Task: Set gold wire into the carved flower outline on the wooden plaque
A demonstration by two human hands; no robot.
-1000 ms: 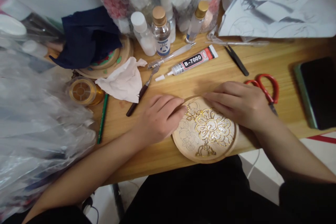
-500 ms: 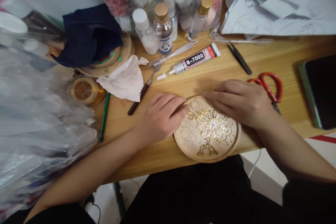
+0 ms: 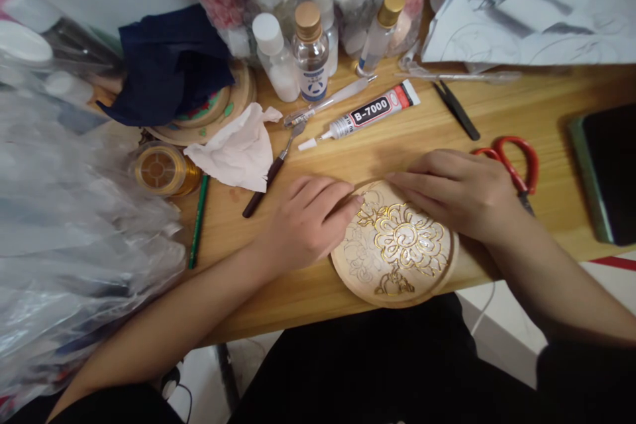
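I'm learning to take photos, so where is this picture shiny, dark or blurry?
Head view: gold outlines gleam on the round board; head view, left: clear plastic shows white glare; head view, right: shadow darkens the desk beneath the right hand; head view, top right: the paper sketches look soft.

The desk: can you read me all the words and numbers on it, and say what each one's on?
"B-7000": on the silver tube, white on black.
Smaller print on that tube: too blurred to read.
Blue-and-white label on the brown-capped bottle: too small to read.
Print on the clear pen: too small.
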